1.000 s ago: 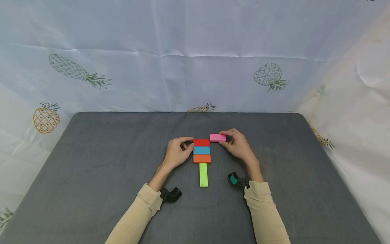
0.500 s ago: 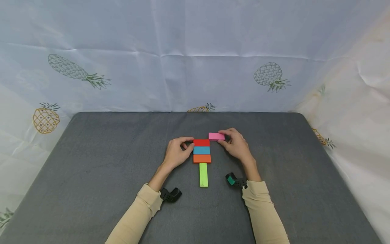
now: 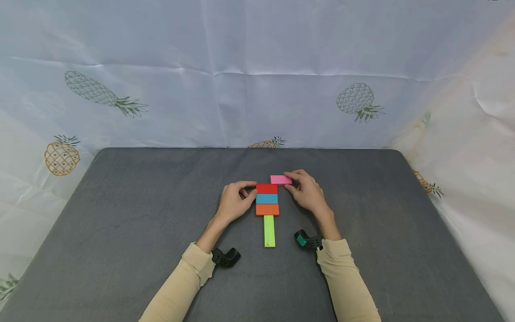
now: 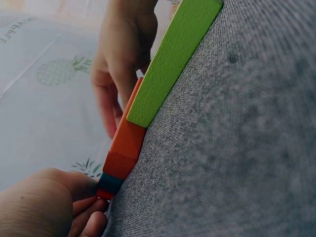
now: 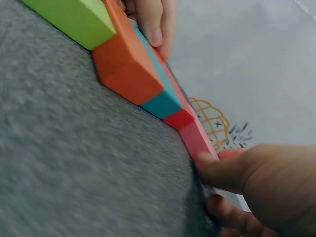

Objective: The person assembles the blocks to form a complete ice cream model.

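Observation:
A pink block (image 3: 280,180) is pinched at its right end between the thumb and index finger of my right hand (image 3: 307,192). It lies just beyond the red block (image 3: 266,188), shifted to the right of it. My left hand (image 3: 235,199) holds the red block's left end between thumb and index finger. Nearer to me, a blue block (image 3: 267,199) and an orange block (image 3: 267,209) lie against each other in the same row. A lime-green block (image 3: 269,231) points lengthwise toward me from the orange one, like a stem. In the right wrist view the pink block (image 5: 195,138) borders the red one.
A dark grey cloth covers the table (image 3: 161,188). Behind it hangs a pale curtain (image 3: 241,103) with pineapple prints. Black wrist devices (image 3: 226,257) sit at both cuffs, low over the table.
My right hand has slid the pink block leftward along the far side of the red block, so more of it now overlaps the row's width. The left hand stays in place.

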`<state>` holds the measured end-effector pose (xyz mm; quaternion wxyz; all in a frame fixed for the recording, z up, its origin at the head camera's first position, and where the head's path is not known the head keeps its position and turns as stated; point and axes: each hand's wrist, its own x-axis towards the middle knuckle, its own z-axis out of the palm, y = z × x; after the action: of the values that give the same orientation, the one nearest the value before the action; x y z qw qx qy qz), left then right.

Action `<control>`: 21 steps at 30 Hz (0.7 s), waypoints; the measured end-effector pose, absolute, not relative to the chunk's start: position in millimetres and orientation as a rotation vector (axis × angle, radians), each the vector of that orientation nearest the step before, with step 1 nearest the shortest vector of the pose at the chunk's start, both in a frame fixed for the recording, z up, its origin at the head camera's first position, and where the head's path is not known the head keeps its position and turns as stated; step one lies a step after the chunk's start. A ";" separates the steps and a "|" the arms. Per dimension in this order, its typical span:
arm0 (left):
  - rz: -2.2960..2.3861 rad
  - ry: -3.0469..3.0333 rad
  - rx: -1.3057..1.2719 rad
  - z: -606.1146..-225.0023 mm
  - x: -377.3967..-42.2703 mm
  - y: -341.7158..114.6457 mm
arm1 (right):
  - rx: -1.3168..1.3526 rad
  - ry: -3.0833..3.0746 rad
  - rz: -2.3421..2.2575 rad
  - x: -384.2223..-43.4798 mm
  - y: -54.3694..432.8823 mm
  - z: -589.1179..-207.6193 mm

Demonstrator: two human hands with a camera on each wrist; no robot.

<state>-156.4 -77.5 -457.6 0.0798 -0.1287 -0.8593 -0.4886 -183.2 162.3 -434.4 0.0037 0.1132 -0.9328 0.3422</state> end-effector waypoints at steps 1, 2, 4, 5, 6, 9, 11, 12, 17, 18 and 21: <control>-1.460 -2.571 -0.384 -457.5 -156.3 -77.5 | 0.369 -2.907 1.112 -184.1 164.5 -435.3; -1.459 -2.572 -0.384 -457.5 -156.2 -77.5 | 0.381 -2.889 1.147 -184.8 167.2 -435.9; -1.456 -2.569 -0.388 -457.3 -155.9 -77.4 | 0.389 -2.857 1.235 -185.8 172.8 -436.9; -1.455 -2.565 -0.392 -457.2 -155.6 -77.5 | 0.389 -2.840 1.280 -186.1 175.3 -437.2; -1.455 -2.562 -0.395 -456.9 -155.4 -77.5 | 0.387 -2.831 1.315 -186.5 177.4 -437.4; -1.452 -2.547 -0.409 -456.5 -155.1 -77.4 | 0.395 -2.832 1.368 -187.0 180.5 -436.7; -1.452 -2.542 -0.415 -456.3 -155.2 -77.3 | 0.409 -2.838 1.374 -187.5 180.6 -436.3; -1.451 -2.542 -0.416 -456.3 -155.3 -77.3 | 0.415 -2.841 1.373 -187.7 180.4 -436.1; -1.449 -2.544 -0.417 -456.7 -155.7 -77.4 | 0.406 -2.855 1.362 -188.1 178.9 -436.3; -1.446 -2.544 -0.417 -457.0 -155.8 -77.5 | 0.404 -2.859 1.357 -188.2 178.8 -436.5; -1.446 -2.542 -0.419 -457.3 -155.9 -77.7 | 0.401 -2.867 1.339 -188.2 178.5 -437.0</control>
<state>-155.9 -77.7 -457.3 0.0936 -0.1411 -0.8566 -0.4874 -188.2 178.5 -437.0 -0.0243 0.1257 -0.8986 0.4197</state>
